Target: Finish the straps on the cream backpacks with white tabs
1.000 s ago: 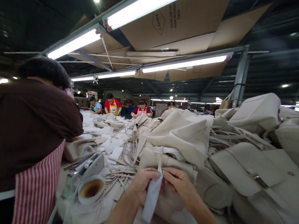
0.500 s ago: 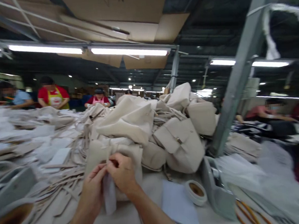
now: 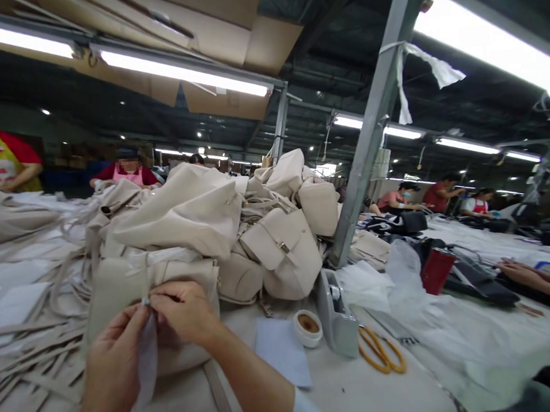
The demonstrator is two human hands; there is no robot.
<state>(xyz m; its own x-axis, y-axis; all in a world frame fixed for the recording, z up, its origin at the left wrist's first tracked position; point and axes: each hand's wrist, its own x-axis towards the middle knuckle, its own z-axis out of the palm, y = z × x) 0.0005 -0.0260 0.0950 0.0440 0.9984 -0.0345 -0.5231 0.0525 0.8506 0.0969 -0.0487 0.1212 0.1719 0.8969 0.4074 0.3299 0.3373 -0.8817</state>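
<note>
In the head view, a beige bag (image 3: 113,286) stands upright in front of me at the pile's near edge. My left hand (image 3: 120,348) is closed in a pinch on a strip of white tissue paper (image 3: 147,359) that hangs down the bag's front. Fingers of my right hand (image 3: 186,312) are pinched at the top of the same strip, touching the left fingertips. A small shiny fitting (image 3: 145,301) shows between the fingertips, at the lower end of a narrow strap (image 3: 144,275). The right fingertips are partly hidden.
A heap of beige bags (image 3: 282,249) rises behind. To the right are a white paper sheet (image 3: 280,353), a tape roll (image 3: 308,328), a grey tape dispenser (image 3: 337,318) and orange-handled scissors (image 3: 382,352). A metal post (image 3: 368,124) stands beyond. Another person's hands (image 3: 524,273) are far right.
My view has turned to the right, so the bags and tools sit further left. Both hands stay pinched at the bag's front, and the shiny fitting now shows between them.
</note>
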